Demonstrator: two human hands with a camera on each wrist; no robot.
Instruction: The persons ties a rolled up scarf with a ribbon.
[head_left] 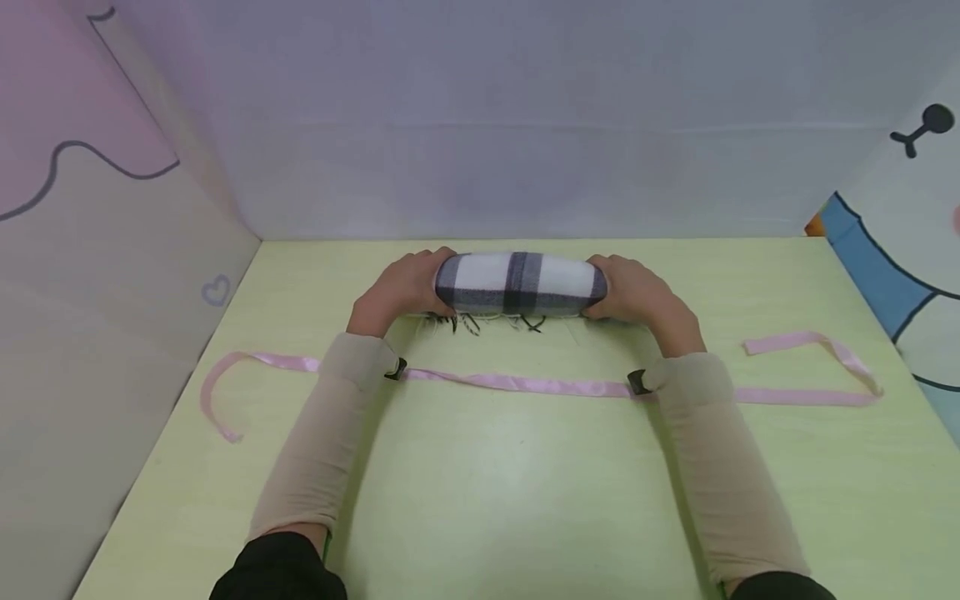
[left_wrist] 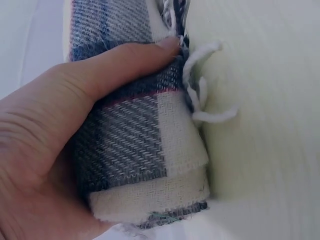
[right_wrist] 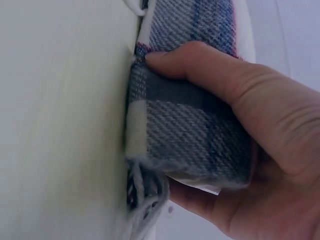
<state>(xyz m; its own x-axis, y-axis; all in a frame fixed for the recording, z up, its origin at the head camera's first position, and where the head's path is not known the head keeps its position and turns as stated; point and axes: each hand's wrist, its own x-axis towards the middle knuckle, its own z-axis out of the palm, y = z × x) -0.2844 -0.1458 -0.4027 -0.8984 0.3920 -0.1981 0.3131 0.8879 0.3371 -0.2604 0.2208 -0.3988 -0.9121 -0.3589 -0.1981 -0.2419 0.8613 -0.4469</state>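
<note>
A rolled plaid scarf (head_left: 521, 284) in white, grey and dark blue lies crosswise near the table's far edge, its fringe hanging toward the front. My left hand (head_left: 405, 286) grips its left end; in the left wrist view the thumb of the left hand (left_wrist: 55, 115) lies across the roll, above folded layers and loose white tassels. At the other end my right hand (head_left: 637, 292) holds the roll the same way. The right wrist view shows the right hand (right_wrist: 260, 120) with its thumb over the cloth and a finger beneath the end. Most other fingers are hidden behind the scarf.
A long pink ribbon (head_left: 517, 383) stretches across the pale yellow table (head_left: 517, 492), passing under both forearms. Its left end (head_left: 217, 408) curves forward and its right end (head_left: 787, 340) doubles back. Printed cloth walls (head_left: 525, 167) stand behind and at the sides.
</note>
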